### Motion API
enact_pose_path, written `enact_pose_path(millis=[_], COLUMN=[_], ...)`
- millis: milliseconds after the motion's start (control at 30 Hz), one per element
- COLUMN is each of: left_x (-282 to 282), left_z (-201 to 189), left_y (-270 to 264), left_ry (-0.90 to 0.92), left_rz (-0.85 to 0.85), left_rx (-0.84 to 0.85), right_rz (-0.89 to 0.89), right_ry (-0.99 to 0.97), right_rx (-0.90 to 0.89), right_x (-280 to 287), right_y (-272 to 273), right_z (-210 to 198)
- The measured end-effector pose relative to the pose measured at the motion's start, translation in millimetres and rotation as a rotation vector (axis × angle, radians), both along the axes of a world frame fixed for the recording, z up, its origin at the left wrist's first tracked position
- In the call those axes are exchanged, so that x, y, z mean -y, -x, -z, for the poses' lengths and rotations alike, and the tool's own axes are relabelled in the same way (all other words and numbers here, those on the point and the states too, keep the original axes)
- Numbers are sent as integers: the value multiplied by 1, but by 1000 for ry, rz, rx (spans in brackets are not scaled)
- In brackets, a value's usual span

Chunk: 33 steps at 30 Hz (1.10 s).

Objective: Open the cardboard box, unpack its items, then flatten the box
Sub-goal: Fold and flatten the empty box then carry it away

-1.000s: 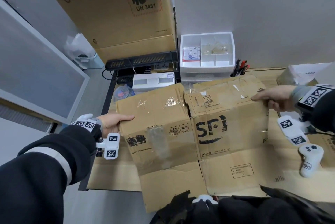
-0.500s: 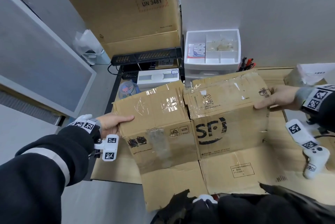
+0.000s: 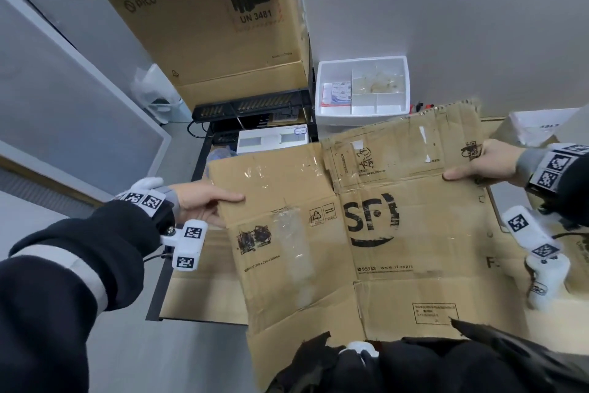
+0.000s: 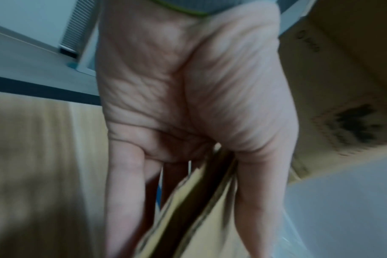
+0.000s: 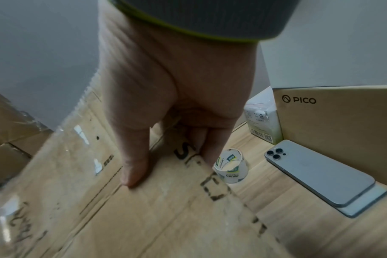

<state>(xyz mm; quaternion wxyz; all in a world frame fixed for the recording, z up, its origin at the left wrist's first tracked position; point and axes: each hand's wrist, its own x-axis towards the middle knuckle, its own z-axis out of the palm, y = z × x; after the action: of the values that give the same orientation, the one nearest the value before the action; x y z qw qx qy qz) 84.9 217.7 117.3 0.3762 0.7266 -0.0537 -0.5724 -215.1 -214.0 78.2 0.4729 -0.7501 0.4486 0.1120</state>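
The flattened brown cardboard box (image 3: 366, 233) with a black SF logo is held up above the wooden table, its flaps spread open. My left hand (image 3: 204, 204) pinches its left edge, thumb on top and fingers underneath; the left wrist view shows the double cardboard edge (image 4: 194, 206) between thumb and fingers. My right hand (image 3: 478, 163) pinches the right upper edge, thumb lying on the printed face (image 5: 144, 200) and fingers under it.
On the wooden table (image 5: 276, 200) to the right lie a roll of clear tape (image 5: 231, 165), two stacked phones (image 5: 320, 176), a small white carton (image 5: 261, 118) and a PICO box (image 5: 342, 131). A big PICO carton (image 3: 207, 26), white divided tray (image 3: 363, 86) and black rack (image 3: 251, 106) stand behind.
Both hands have lifted the flattened box a little and drawn it wider and flatter; the grip of each hand is unchanged.
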Motion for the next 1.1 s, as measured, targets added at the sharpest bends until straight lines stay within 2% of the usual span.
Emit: enact_pose_path(millis=[133, 367, 600, 833, 1100], left_x=[39, 121, 193, 242, 247], left_z=[-28, -72, -103, -99, -121], left_y=[3, 35, 96, 138, 155], left_ry=[16, -4, -49, 7, 67], left_rz=[86, 128, 319, 137, 47], left_rx=[14, 182, 122, 93, 58], right_rz=[-5, -13, -114, -224, -364], right_ry=[-26, -155, -254, -277, -46], right_rx=[27, 76, 141, 345, 318], right_x=[-3, -16, -40, -68, -70], right_y=[-3, -1, -12, -31, -38], right_z=[-11, -29, -43, -76, -95])
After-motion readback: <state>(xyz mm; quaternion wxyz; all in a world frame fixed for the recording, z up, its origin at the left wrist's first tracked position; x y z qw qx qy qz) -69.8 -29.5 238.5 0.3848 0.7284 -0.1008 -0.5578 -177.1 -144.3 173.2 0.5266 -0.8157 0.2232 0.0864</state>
